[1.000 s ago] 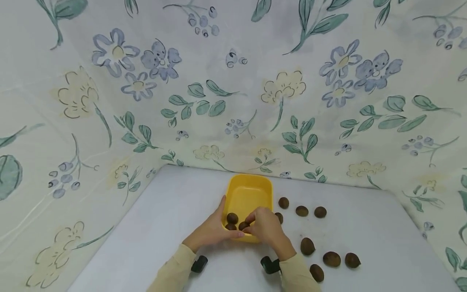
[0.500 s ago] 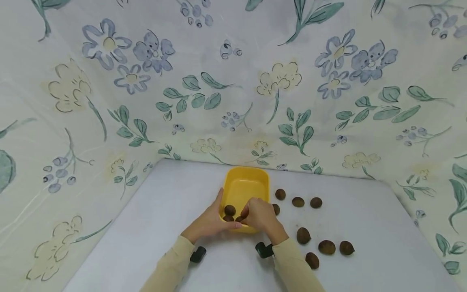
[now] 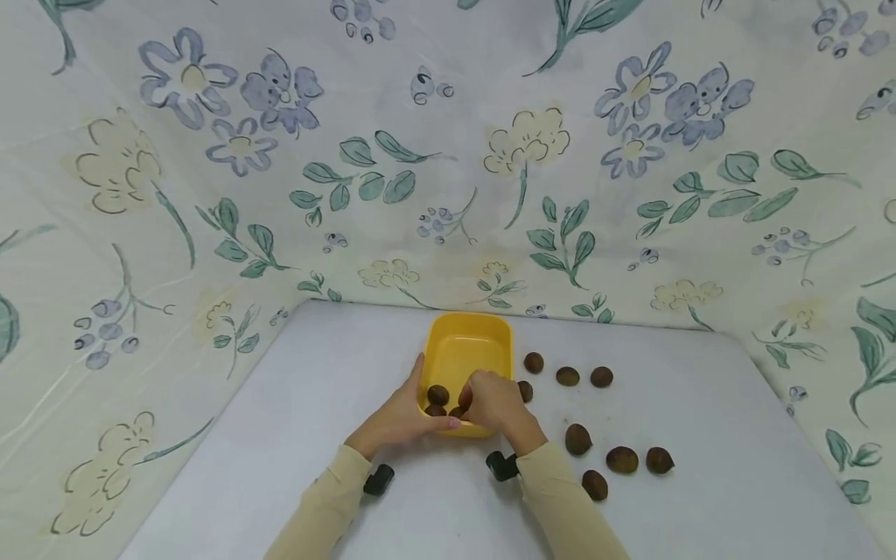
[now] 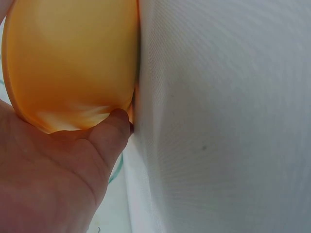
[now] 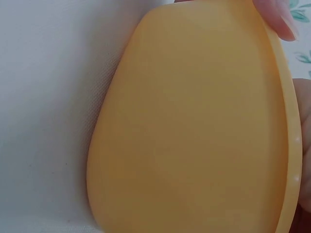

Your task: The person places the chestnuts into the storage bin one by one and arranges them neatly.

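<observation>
A yellow rectangular tray (image 3: pixel 467 325) stands on the white table. My left hand (image 3: pixel 399 416) grips its near left corner, with the thumb along the front rim and the fingers at the left side. In the left wrist view this thumb (image 4: pixel 109 136) lies against the tray wall (image 4: pixel 73 58). My right hand (image 3: pixel 495 400) reaches over the front right rim, fingers curled down onto a chestnut (image 3: pixel 457 414) inside, which they partly hide. Two more chestnuts, one (image 3: pixel 438 395) behind the other (image 3: pixel 435 410), lie in the near left corner. The tray's front wall (image 5: pixel 194 116) fills the right wrist view.
Several loose chestnuts lie right of the tray: a far group around one chestnut (image 3: pixel 568 376) and a nearer group around another (image 3: pixel 621 460). One chestnut (image 3: pixel 525 391) sits close beside the tray's right side. A flower-printed cloth (image 3: pixel 392 218) rises behind and left of the table.
The whole head view has shifted, so everything appears higher and slightly left. My right fingers have curled further over the chestnut in the tray; my left hand keeps its grip on the corner.
</observation>
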Demonstrator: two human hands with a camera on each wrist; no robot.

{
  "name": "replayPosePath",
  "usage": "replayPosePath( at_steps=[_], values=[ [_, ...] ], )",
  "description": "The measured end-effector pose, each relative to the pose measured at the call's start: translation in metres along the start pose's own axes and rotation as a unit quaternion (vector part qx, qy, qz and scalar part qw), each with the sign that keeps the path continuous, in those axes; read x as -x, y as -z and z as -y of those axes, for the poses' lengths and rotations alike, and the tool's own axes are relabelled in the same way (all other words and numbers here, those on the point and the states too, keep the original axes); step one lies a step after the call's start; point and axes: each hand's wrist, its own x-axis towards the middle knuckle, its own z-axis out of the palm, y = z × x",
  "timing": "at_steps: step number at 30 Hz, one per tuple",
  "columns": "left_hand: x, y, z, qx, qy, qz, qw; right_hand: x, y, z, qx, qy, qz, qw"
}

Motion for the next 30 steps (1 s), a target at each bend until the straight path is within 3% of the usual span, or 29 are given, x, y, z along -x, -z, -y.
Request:
replayPosePath(
  at_steps=[10, 16, 23, 30],
  values=[
    [-0.002, -0.004, 0.003, -0.011, 0.003, 0.003, 0.9999, 0.002, 0.001, -0.002, -0.009, -0.017, 0.006, 0.9998],
    [0.001, 0.001, 0.001, -0.019, 0.005, 0.001, 0.9998, 0.009, 0.011, -0.011, -0.105, 0.013, -0.011, 0.9944],
    [-0.001, 0.003, 0.002, -0.022, 0.005, -0.001, 0.9997, 0.034, 0.052, -0.031, -0.177, 0.021, -0.094, 0.9795],
    [-0.005, 0.001, 0.004, -0.021, -0.001, 0.005, 0.9998, 0.061, 0.090, -0.079, -0.181, 0.017, -0.190, 0.9649]
  ],
)
